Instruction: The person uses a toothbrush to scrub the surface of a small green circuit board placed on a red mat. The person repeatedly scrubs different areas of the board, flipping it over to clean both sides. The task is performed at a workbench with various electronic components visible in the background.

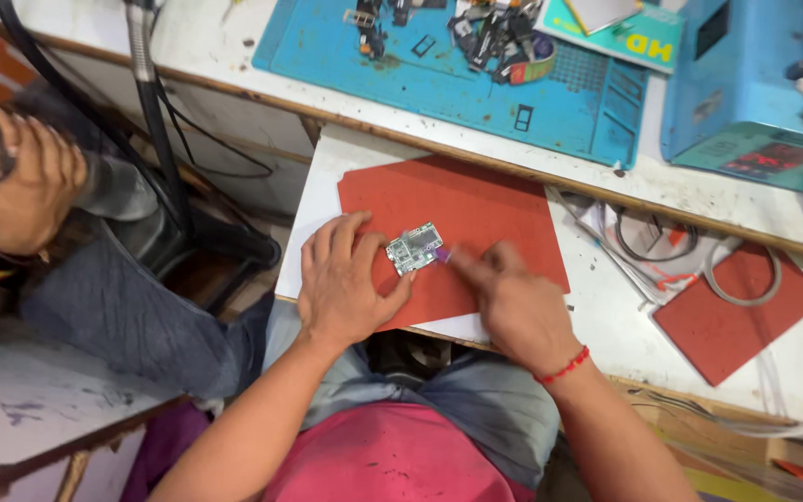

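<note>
Your left hand (346, 284) is flat on the red mat (476, 218), fingers spread, thumb and forefinger pinching the near-left edge of the small circuit board (414, 248). That board lies right about the middle of the red mat, tilted a little. Your right hand (513, 302) comes in from the board's right side, fingers bunched together around a small purple-tipped tool (442, 253), its tip touching the board's right edge. There's a red thread band (564, 366) on that wrist.

Beyond the red mat, on the far bench, sits a blue work mat (476, 88) with a heap of dark parts (494, 37) on it. To the right of the red mat, a second red pad (745, 321) with a coil of white cable (741, 274) over it, and a blue machine (755, 84) farther back. Well left of the red mat, another person's hands (11, 177) are clasped together.
</note>
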